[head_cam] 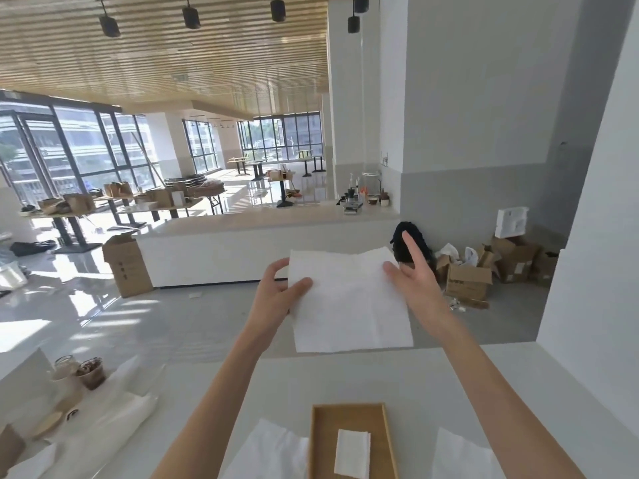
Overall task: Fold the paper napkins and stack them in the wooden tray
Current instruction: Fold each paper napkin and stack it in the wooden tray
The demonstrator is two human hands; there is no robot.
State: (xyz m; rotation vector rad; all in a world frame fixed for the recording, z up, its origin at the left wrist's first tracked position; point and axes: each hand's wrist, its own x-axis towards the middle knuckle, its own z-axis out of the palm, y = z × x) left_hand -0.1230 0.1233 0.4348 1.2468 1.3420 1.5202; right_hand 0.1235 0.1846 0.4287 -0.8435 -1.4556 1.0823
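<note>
White surface (432,385) carries wooden tray (325,437). Unfolded napkin (349,305) is in the air, well beyond tray. Left hand (276,295) pinches its left edge. Right hand (415,281) has fingers splayed straight, thumb touching right edge. Folded napkin (352,452) lies inside tray. Cardboard box (128,267) print is unreadable.

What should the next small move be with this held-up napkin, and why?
Probably swing the edge pinched by the left hand across to the right hand, folding the open napkin in half: it hangs unfolded in the air, and the wooden tray holds one folded napkin.
</note>
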